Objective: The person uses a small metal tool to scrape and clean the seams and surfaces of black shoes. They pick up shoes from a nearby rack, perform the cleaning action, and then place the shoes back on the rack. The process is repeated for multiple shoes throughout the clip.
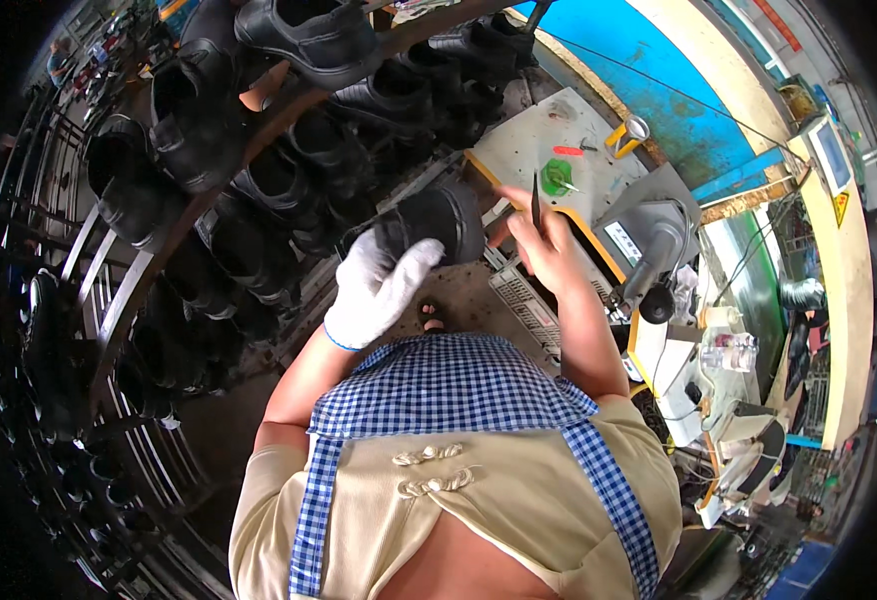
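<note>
My left hand (377,285), in a white knit glove, grips a black shoe (454,222) in front of my chest, the thumb lying along its side. To the right of the shoe, my bare right hand (549,245) is closed round a slim, dark, pointed tool (536,192). The tool's narrow tip points away from me; its exact kind is unclear. My right index finger stretches toward the shoe's right end. Part of the shoe is covered by the glove.
A rack (244,165) with several rows of black shoes fills the left side. At the upper right, a worktable (519,135) carries a green item (557,177), a yellow cup-like container (627,135) and a red strip. A grey machine (659,240) stands close to my right arm.
</note>
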The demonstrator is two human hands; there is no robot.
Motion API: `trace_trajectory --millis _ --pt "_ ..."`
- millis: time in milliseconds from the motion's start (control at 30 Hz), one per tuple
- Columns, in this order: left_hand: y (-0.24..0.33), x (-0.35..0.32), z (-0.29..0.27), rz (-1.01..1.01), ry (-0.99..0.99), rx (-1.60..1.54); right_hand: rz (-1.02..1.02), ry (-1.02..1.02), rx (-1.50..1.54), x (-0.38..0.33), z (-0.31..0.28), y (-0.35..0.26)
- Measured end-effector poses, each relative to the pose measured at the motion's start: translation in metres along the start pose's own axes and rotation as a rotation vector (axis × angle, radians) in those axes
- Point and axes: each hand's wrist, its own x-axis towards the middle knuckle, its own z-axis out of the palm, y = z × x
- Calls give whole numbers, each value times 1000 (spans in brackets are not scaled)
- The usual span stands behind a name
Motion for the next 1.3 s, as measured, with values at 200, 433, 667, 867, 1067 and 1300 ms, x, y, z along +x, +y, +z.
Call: trace_trajectory --millis 200,433,667,867,1067,1300 --pt "-33 19 26 631 -612 878 560 -327 1264 -59 -5 87" --pt "0 29 2 502 -491 262 239 42 1213 -90 12 95" --pt "-13 46 -1 -81 306 -457 274 -27 1215 -77 13 104" --pt "-4 48 -18 124 166 -134 377 144 110 -33 4 64" --pt "30 51 -33 -26 -107 62 -728 -19 -305 39 -5 -76" --pt "36 49 -25 106 -233 252 -829 -344 -725 53 -11 -121"
